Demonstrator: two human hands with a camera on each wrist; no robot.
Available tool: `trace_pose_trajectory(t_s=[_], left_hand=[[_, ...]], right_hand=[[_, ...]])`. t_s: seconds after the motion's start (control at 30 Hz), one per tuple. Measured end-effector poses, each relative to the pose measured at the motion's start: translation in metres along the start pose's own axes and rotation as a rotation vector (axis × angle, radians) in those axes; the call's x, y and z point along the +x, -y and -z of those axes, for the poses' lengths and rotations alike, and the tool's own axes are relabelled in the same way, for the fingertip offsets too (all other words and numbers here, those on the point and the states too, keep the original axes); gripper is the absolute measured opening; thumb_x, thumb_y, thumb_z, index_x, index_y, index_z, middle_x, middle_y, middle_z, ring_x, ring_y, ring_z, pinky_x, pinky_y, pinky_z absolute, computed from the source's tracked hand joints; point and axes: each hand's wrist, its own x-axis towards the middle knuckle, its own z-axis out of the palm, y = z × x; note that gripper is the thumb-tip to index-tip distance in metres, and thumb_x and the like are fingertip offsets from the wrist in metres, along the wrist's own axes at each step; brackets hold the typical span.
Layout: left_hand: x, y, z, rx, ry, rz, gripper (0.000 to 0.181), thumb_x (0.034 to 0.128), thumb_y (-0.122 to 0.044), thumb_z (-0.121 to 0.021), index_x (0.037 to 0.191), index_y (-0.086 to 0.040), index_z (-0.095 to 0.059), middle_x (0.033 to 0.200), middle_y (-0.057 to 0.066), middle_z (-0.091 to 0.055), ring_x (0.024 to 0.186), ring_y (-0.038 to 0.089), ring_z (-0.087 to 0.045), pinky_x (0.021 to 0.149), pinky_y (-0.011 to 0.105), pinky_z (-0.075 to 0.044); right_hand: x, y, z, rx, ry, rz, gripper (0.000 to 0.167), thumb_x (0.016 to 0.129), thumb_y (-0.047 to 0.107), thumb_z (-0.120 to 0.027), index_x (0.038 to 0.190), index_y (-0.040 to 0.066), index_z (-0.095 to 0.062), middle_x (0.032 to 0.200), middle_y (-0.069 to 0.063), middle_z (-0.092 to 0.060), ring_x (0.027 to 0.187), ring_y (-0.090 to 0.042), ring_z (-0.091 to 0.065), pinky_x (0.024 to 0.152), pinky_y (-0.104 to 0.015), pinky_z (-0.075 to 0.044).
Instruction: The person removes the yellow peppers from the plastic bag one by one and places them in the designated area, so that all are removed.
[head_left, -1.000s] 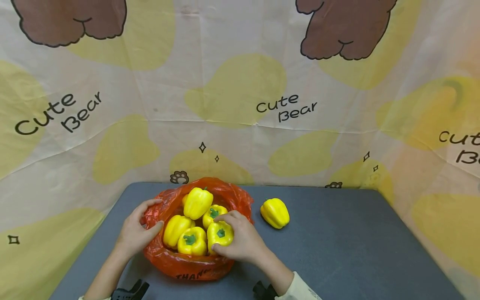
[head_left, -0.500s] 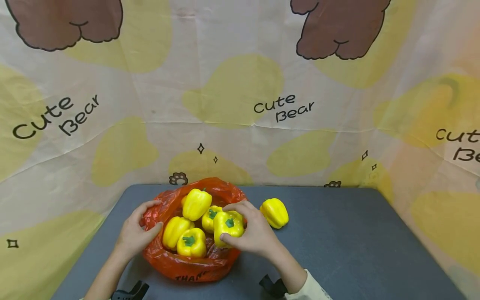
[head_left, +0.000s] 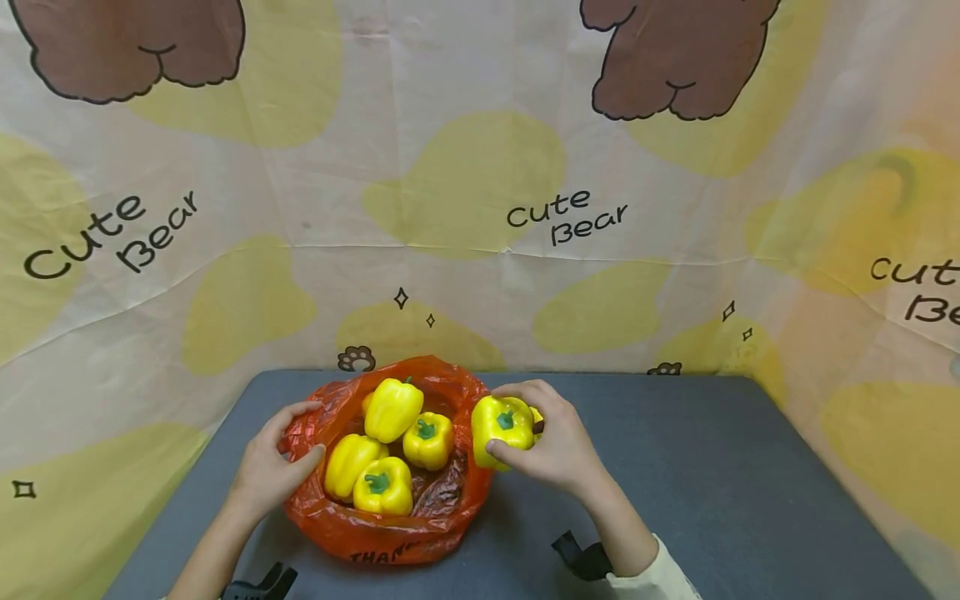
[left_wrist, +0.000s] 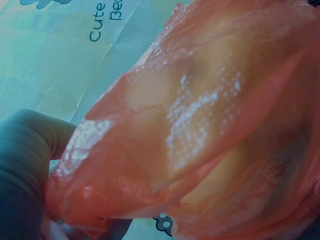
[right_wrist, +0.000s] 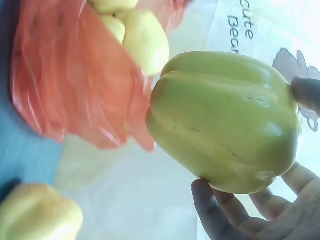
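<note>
An open red plastic bag (head_left: 397, 543) stands on the table with several yellow bell peppers (head_left: 384, 490) inside. My left hand (head_left: 272, 462) pinches the bag's left rim between thumb and fingers; in the left wrist view the red film (left_wrist: 150, 130) fills most of the picture. Just beyond the bag's right rim, my right hand (head_left: 561, 442) holds a yellow bell pepper (head_left: 497, 417) between thumb and fingertips, its green stem facing the head camera. Seen from the right wrist, this held pepper (right_wrist: 225, 120) is off the table, beside the bag.
Behind the right hand, another yellow pepper is mostly hidden in the head view; the right wrist view shows a pepper (right_wrist: 40, 215) outside the bag. The grey table (head_left: 712, 483) extends to the right. A printed cloth (head_left: 465, 183) hangs behind it.
My right hand has lifted one pepper out of the bag and carried it right, past the rim, in front of the pepper on the table. My left hand keeps its hold.
</note>
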Motion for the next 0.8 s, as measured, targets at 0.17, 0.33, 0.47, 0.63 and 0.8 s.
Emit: trace_pose_trajectory(t_s=[0.17, 0.33, 0.47, 0.63, 0.8], left_hand=[[-0.001, 0.000, 0.000, 0.005, -0.004, 0.000, 0.053, 0.0839, -0.010, -0.070, 0.133, -0.014, -0.050, 0.125, 0.018, -0.055, 0.084, -0.004, -0.058, 0.064, 0.022, -0.055], [-0.001, 0.000, 0.000, 0.013, -0.011, -0.006, 0.052, 0.0834, -0.009, -0.070, 0.132, -0.013, -0.051, 0.124, 0.017, -0.056, 0.084, -0.005, -0.057, 0.064, 0.021, -0.055], [-0.002, 0.000, 0.001, 0.012, -0.012, 0.008, 0.052, 0.0838, -0.010, -0.070, 0.132, -0.014, -0.051, 0.125, 0.018, -0.056, 0.086, 0.000, -0.058, 0.065, 0.024, -0.056], [-0.002, 0.001, 0.001, 0.015, -0.009, 0.011, 0.052, 0.0847, -0.012, -0.069, 0.133, -0.014, -0.051, 0.125, 0.017, -0.056, 0.086, 0.004, -0.060, 0.065, 0.025, -0.057], [-0.001, 0.002, -0.001, 0.006, -0.001, 0.016, 0.052, 0.0853, -0.012, -0.069, 0.133, -0.014, -0.050, 0.125, 0.018, -0.056, 0.089, 0.021, -0.065, 0.064, 0.026, -0.057]], right_hand=[[-0.002, -0.007, 0.015, -0.008, -0.035, -0.010, 0.052, 0.068, 0.022, -0.085, 0.116, 0.024, -0.065, 0.115, -0.001, -0.060, 0.089, -0.019, -0.059, 0.066, -0.027, -0.055], [-0.004, -0.017, 0.028, -0.053, -0.085, -0.035, 0.051, 0.069, 0.022, -0.084, 0.116, 0.022, -0.065, 0.116, -0.001, -0.060, 0.094, -0.019, -0.057, 0.068, -0.032, -0.053], [-0.005, -0.026, 0.036, -0.097, -0.123, -0.066, 0.050, 0.071, 0.022, -0.083, 0.117, 0.020, -0.064, 0.119, -0.004, -0.060, 0.101, -0.022, -0.057, 0.071, -0.035, -0.051], [-0.007, -0.038, 0.046, -0.134, -0.155, -0.111, 0.051, 0.072, 0.020, -0.082, 0.119, 0.017, -0.064, 0.121, -0.006, -0.059, 0.103, -0.024, -0.057, 0.074, -0.038, -0.053], [-0.012, -0.057, 0.058, -0.176, -0.182, -0.149, 0.050, 0.074, 0.021, -0.082, 0.120, 0.015, -0.063, 0.122, -0.008, -0.058, 0.104, -0.025, -0.055, 0.073, -0.032, -0.053]])
